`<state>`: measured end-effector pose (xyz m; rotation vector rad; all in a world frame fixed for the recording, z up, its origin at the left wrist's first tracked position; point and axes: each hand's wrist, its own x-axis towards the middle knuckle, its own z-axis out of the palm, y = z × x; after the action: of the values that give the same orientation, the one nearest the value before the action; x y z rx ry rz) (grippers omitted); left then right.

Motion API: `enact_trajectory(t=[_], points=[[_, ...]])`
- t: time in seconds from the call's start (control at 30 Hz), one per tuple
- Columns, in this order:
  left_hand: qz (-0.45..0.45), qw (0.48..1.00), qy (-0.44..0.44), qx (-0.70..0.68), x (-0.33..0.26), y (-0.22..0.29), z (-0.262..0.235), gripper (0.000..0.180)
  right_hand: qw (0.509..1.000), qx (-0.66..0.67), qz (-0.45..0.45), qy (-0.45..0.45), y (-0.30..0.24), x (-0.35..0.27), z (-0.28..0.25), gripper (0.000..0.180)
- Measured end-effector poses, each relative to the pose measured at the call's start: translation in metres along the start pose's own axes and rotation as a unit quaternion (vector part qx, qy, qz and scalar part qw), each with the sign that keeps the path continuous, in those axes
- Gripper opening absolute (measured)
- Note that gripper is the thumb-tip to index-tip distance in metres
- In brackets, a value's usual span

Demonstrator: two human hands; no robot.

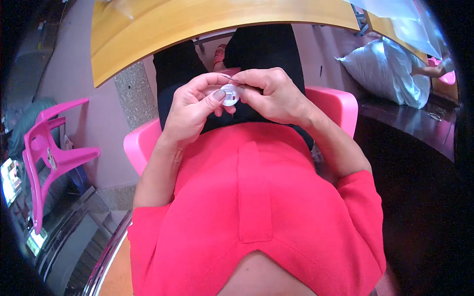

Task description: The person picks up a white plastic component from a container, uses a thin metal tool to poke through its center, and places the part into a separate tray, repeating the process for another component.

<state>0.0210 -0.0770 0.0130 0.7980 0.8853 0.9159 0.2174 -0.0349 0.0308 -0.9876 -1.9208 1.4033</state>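
A small round white plastic part (230,93) with a dark slot is held above my lap, between both hands. My left hand (190,106) pinches its left edge with thumb and forefinger. My right hand (276,96) closes on its right side, and a thin wire or pin (228,77) sticks out from the fingertips over the part. I sit in a pink plastic chair (335,106), wearing a red shirt and dark trousers.
A yellow wooden table edge (197,24) curves across just beyond my knees. A second pink chair (49,153) stands at the left. A large white filled bag (390,74) lies at the right, with another person's hand (429,70) near it.
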Motion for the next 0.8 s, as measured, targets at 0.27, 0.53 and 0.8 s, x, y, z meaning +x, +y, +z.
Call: enact_trajectory(t=[0.27, 0.53, 0.8], points=[[0.059, 0.998, 0.018, 0.013, -0.003, -0.005, 0.004, 0.034, 0.993, 0.08, 0.077, 0.041, -0.006, 0.0, 0.004, 0.016], [0.121, 0.991, 0.043, 0.041, -0.003, -0.005, 0.005, 0.034, 0.99, 0.106, 0.07, 0.056, -0.004, 0.0, 0.011, 0.016], [0.131, 0.987, 0.077, 0.041, -0.001, 0.002, -0.008, 0.03, 0.98, -0.125, -0.148, 0.05, 0.007, -0.004, 0.014, 0.033]])
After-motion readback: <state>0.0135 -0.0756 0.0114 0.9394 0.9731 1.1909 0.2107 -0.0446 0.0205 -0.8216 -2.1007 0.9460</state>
